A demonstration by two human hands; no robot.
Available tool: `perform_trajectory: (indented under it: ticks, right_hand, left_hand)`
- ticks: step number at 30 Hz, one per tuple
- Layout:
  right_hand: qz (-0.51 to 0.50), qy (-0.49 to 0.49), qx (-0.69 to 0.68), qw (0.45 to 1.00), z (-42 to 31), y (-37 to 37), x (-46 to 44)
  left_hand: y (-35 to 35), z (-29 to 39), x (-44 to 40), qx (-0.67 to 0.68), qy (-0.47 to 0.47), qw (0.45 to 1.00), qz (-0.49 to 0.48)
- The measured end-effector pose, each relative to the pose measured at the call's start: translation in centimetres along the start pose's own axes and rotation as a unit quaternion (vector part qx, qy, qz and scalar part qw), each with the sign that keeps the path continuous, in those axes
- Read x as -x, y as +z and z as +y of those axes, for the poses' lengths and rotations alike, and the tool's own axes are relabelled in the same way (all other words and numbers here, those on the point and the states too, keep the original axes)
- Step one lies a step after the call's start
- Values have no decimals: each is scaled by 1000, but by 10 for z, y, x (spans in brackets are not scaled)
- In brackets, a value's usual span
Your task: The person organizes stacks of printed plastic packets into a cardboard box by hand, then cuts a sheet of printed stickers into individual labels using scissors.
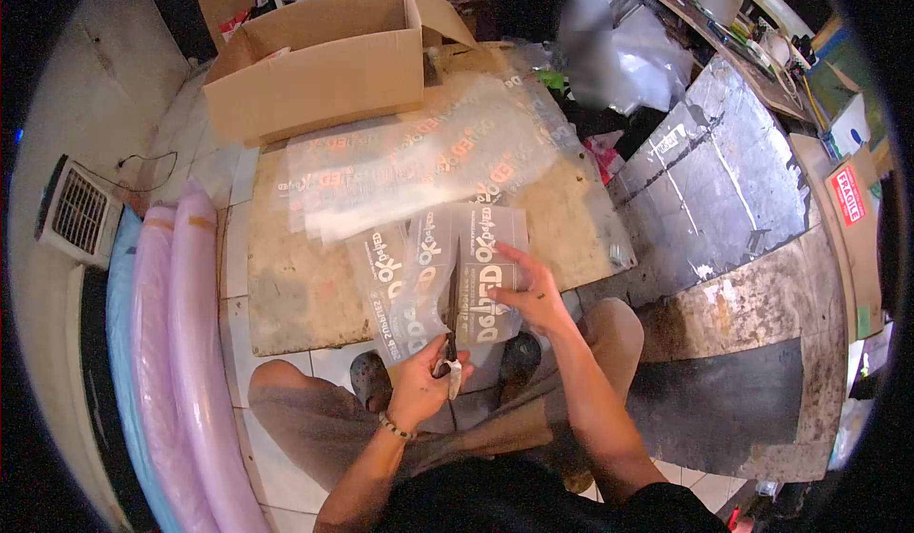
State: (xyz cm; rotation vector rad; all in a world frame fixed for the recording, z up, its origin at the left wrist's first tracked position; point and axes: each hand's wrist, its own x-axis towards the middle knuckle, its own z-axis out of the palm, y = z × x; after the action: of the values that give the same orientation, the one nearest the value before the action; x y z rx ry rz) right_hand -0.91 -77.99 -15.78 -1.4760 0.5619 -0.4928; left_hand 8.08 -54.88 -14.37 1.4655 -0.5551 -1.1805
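Observation:
My left hand (424,381) is closed around scissors (451,369), whose handle shows black and white. Their blades point away from me, into a dark slit in a translucent plastic sheet (419,286) printed with white lettering. To the right of that slit, my right hand (528,290) pinches the sheet's right-hand part between thumb and fingers. More printed clear plastic sheets (409,167) lie overlapped on the wooden board just beyond. Part of the scissors is hidden by my left hand.
An open cardboard box (319,67) stands at the board's far left. The worn wooden board (305,295) is low in front of my crossed legs. Pink and blue plastic-wrapped rolls (195,343) lie at left, near a vented heater-like unit (84,211). Dark panels (709,171) flank the right.

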Motion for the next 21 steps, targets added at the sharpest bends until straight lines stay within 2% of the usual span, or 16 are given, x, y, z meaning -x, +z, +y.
perform_trajectory:
  ticks: [3,6,10,13,16,21]
  right_hand:
    - [-13,-8,28,1000,-3,-5,1]
    - [-27,11,7,1000,-8,-2,4]
    - [-28,28,-23,999,-14,-3,6]
    - [-26,-15,23,999,-12,-7,4]
    - [-39,-19,66,997,-15,-10,8]
    - [-17,-7,38,999,-14,-10,9]
  left_hand:
    - [5,3,2,76,3,997,26]
    - [-1,-2,-15,-49,69,996,18]
    - [-4,-3,-25,-2,33,999,0]
    - [2,8,-23,6,25,1000,7]
    - [3,18,-31,-7,26,1000,4]
    - [6,23,-40,55,17,998,8]
